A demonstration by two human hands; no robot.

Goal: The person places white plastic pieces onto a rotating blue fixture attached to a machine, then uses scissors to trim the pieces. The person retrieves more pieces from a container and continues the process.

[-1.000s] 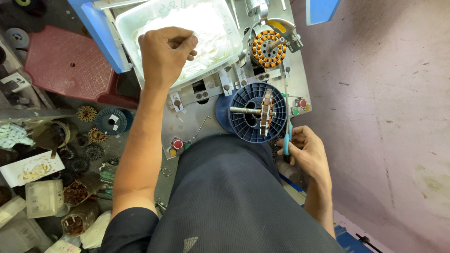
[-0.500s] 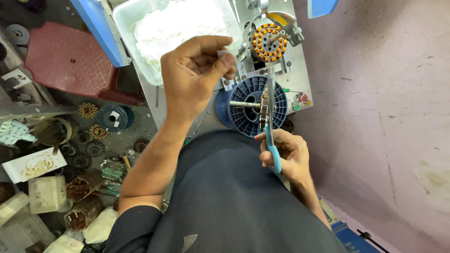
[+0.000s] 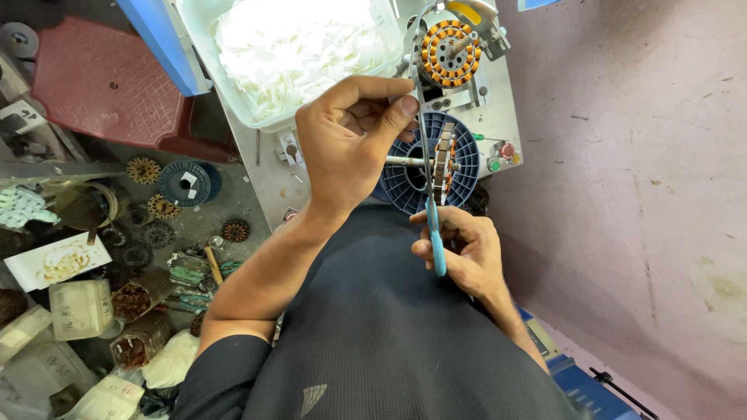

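Blue-handled tweezers [image 3: 433,210] sit pinched in the right hand [image 3: 463,253], tips rising to the left hand [image 3: 350,144], whose closed grip pinches something too small to tell. Just beyond turns the copper-wound stator [image 3: 450,53]; a slip could snag its windings.

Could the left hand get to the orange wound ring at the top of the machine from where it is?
Probably yes. The left hand is raised just beside the orange wound ring, with only the thin tool held by the right hand between them.

Ribbed blue plastic spool [image 3: 420,163], coppery wound stator [image 3: 450,53], matt metal bench [image 3: 498,117], rough pink wall [image 3: 638,179]
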